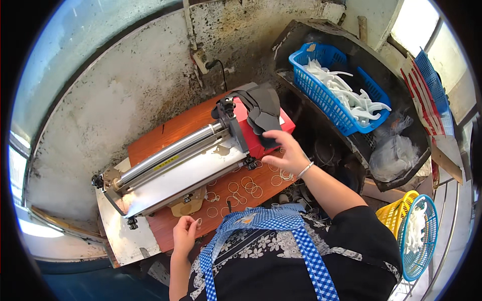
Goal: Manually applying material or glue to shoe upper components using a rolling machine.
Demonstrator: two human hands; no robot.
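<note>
My right hand [288, 154] reaches to the red end housing [254, 145] of a roller machine. Its thumb and fingers are spread in a C shape, at the lower edge of a stack of dark grey flat cut pieces [258, 105]; whether they touch it I cannot tell. My left hand [185, 235] is by the table's near edge, fingers curled and thumb close to them; anything between them is too small to make out. Between the hands and the machine, the long metal roller [170, 153] lies above a shiny plate [186, 169].
Several pale rings [246, 186] lie scattered on the reddish-brown table [165, 235]. At the back right, a blue basket [321, 100] of white curved pieces sits in a dark trough [361, 155] beside a clear plastic bag [394, 158]. Yellow [391, 213] and blue-green baskets [419, 268] stand at right.
</note>
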